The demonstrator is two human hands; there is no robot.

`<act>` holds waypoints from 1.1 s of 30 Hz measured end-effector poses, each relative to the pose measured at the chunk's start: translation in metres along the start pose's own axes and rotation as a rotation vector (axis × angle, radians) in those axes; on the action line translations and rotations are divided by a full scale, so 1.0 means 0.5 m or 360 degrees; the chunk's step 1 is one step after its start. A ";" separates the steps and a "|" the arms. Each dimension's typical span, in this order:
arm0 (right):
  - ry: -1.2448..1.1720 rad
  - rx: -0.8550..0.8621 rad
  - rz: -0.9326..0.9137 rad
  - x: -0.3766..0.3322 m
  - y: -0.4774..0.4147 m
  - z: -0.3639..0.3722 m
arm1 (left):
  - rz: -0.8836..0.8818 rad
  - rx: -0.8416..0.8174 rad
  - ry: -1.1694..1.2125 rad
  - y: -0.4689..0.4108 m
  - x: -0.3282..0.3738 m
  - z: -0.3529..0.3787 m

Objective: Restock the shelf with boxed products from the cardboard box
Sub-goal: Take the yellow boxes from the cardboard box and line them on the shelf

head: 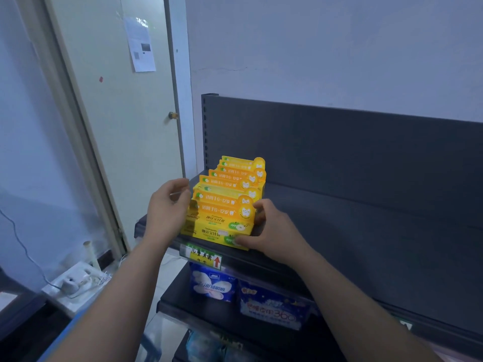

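Note:
Several yellow toothpaste boxes (222, 202) stand in a stepped row at the left end of the dark top shelf (352, 231), running from the front edge back to the rear panel. My left hand (164, 207) is against the left ends of the front boxes with its fingers curled round them. My right hand (271, 231) holds the right end of the two front boxes, thumb on the front face of the lowest one and fingers wrapped round the end. The cardboard box is out of view.
A yellow price label (203, 254) hangs on the shelf edge below the boxes. Blue soft packs (214, 283) (274, 304) lie on the shelf underneath. Left of the shelving are a closed door (125, 126) and a white power strip (75, 280) low down.

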State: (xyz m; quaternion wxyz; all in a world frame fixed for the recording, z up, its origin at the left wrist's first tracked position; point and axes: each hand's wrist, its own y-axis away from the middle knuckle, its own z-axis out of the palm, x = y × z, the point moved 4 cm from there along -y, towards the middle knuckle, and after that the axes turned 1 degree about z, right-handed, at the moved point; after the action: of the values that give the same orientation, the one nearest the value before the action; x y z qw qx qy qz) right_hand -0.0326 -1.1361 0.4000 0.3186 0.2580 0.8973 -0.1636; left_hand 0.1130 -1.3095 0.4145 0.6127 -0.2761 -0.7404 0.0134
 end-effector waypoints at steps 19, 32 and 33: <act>0.0682 0.0801 0.0537 0.274 0.407 -0.327 | 0.0848 -0.0961 0.0103 0.303 0.284 0.463; 0.0741 0.1224 0.1338 0.521 1.062 -0.552 | 0.1076 -0.1826 0.0575 0.922 0.529 0.840; 0.0740 0.1249 0.1402 0.533 1.116 -0.560 | 0.1083 -0.1898 0.0589 0.976 0.542 0.862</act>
State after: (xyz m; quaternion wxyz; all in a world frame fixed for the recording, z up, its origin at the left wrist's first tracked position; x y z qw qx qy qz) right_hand -0.0294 -0.4587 0.3612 0.0345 0.7296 0.6258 -0.2737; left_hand -0.1159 -0.6434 0.3764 0.4347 -0.7779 -0.3782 -0.2505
